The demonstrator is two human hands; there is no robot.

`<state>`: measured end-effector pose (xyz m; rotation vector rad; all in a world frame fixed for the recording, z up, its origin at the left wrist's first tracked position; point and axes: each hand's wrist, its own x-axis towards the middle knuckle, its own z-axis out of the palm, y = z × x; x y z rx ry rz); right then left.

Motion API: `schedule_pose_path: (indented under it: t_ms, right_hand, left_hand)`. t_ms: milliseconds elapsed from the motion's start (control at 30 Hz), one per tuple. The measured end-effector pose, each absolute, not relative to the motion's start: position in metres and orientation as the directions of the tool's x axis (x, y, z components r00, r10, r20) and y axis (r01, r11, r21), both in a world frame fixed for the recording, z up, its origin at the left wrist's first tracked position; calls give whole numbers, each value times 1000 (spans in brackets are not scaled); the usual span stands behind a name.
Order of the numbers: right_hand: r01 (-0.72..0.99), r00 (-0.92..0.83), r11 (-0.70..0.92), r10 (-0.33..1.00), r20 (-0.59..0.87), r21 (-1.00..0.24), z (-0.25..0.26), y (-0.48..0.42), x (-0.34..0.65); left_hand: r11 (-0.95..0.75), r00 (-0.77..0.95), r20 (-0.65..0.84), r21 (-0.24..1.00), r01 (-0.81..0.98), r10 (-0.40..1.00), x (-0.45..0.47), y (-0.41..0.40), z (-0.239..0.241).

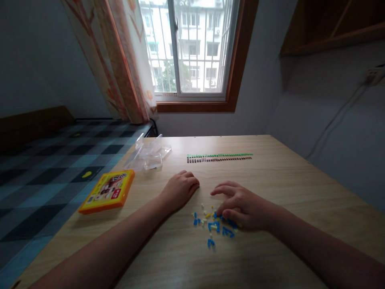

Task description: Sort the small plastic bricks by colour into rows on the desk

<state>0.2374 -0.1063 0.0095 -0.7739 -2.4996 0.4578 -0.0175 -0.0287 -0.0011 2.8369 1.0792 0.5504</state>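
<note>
The right hand [244,205] lies spread and open on the wooden table [294,188], its fingertips [221,212] touching the edge of a scatter of small blue, yellow and white pieces [213,225], which lies just under and to the left of those fingers; the left hand [180,188] rests nearby, curled closed, and whether it holds anything is hidden; beyond both hands run two rows of green and dark pieces [219,157]; left of the curled hand lie a clear plastic case [150,154] and a yellow box [106,191].
</note>
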Motion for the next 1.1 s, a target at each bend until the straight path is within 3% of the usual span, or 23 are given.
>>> schedule_pose_path:
  t_ms: [633,833,967,1100]
  right_hand:
    - [613,-510,658,752,417,-436,-9,-88,240]
    - [555,-558,693,721,412,-460,-8,-88,239]
    - [497,-607,719,688,397,-486,-10,-87,240]
    - [488,-640,743,661,391,-458,-11,-87,240]
  left_hand:
    - [-557,476,320,249,792,819,-21,-16,-13]
    - [-495,365,368,374,784,855,-29,-7,-18]
    - [-635,474,436,385,669,764,-36,-4,-16]
    - [-728,604,428,234,644,672,-37,-9,-10]
